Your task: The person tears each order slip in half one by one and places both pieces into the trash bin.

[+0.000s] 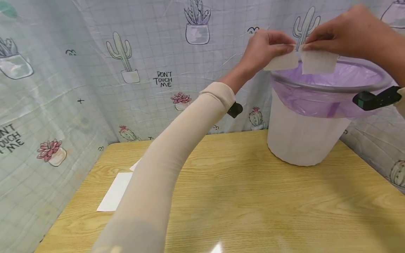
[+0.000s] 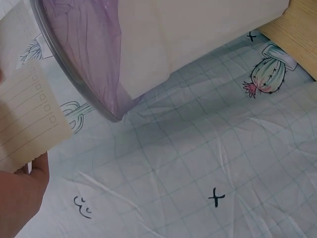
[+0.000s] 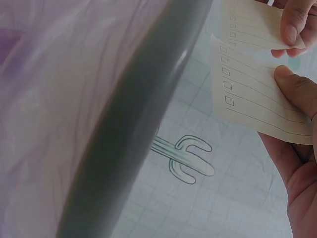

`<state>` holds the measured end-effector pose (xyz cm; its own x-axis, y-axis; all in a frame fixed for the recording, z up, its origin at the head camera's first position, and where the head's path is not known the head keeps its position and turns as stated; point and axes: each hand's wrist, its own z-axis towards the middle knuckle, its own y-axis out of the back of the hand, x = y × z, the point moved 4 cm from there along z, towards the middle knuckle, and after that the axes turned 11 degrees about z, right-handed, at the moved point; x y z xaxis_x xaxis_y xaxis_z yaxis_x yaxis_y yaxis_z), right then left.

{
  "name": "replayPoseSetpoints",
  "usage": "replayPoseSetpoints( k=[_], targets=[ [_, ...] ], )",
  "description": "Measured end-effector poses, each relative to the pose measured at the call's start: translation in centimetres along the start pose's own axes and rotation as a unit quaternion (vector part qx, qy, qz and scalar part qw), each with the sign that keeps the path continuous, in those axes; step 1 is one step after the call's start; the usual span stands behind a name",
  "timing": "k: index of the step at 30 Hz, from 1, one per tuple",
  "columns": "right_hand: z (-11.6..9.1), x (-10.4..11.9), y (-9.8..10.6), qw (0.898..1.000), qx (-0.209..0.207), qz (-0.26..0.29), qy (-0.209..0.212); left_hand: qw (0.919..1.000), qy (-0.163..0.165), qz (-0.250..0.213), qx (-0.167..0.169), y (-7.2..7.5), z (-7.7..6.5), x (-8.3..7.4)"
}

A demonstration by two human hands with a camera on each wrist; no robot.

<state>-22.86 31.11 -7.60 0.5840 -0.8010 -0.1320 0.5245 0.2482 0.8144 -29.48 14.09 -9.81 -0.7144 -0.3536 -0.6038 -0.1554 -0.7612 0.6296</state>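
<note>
Above the front rim of a white trash bin (image 1: 303, 137), my left hand (image 1: 265, 47) pinches a cream piece of paper (image 1: 281, 62) between thumb and fingers. Beside it, my right hand (image 1: 351, 33) pinches a second piece of paper (image 1: 319, 63). A narrow gap parts the two pieces in the head view. Printed lines and small checkboxes show on the right hand's piece (image 3: 262, 99) in the right wrist view, with a ragged upper edge towards the left hand's piece (image 3: 255, 25). A purple bag (image 1: 316, 102) lines the bin, folded over under its grey rim (image 1: 332, 88).
The bin stands at the back right of a wooden table (image 1: 237, 196). White paper (image 1: 114, 193) lies at the table's left, partly hidden behind my left sleeve (image 1: 164, 158). A cactus-print curtain (image 1: 152, 42) hangs behind and along the sides.
</note>
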Motion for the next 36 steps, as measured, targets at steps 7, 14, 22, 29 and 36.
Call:
replayPoseSetpoints(
  k=[7, 14, 22, 29, 36],
  targets=[
    [0.0, -1.0, -0.1, 1.000, 0.022, 0.000, -0.014, 0.9999, 0.004, 0.007, -0.008, -1.0, 1.1, 0.2],
    [-0.1, -1.9, -0.2, 0.997, 0.048, -0.004, -0.056, 0.9992, 0.010, 0.036, -0.013, -1.7, 1.7, 0.2],
    [-0.3, -2.7, 0.0, 0.991, 0.075, -0.006, -0.111, 0.9996, 0.021, 0.013, -0.011, -1.8, 2.2, -0.1],
    [-0.7, -2.7, -0.1, 0.987, 0.095, -0.006, -0.130, 0.9995, -0.011, -0.026, 0.012, -3.0, 2.3, 0.1],
    [-0.9, -2.9, -0.1, 0.988, 0.103, -0.009, -0.118, 0.9995, -0.025, -0.004, 0.020, -3.7, 2.6, 0.1]
  ],
)
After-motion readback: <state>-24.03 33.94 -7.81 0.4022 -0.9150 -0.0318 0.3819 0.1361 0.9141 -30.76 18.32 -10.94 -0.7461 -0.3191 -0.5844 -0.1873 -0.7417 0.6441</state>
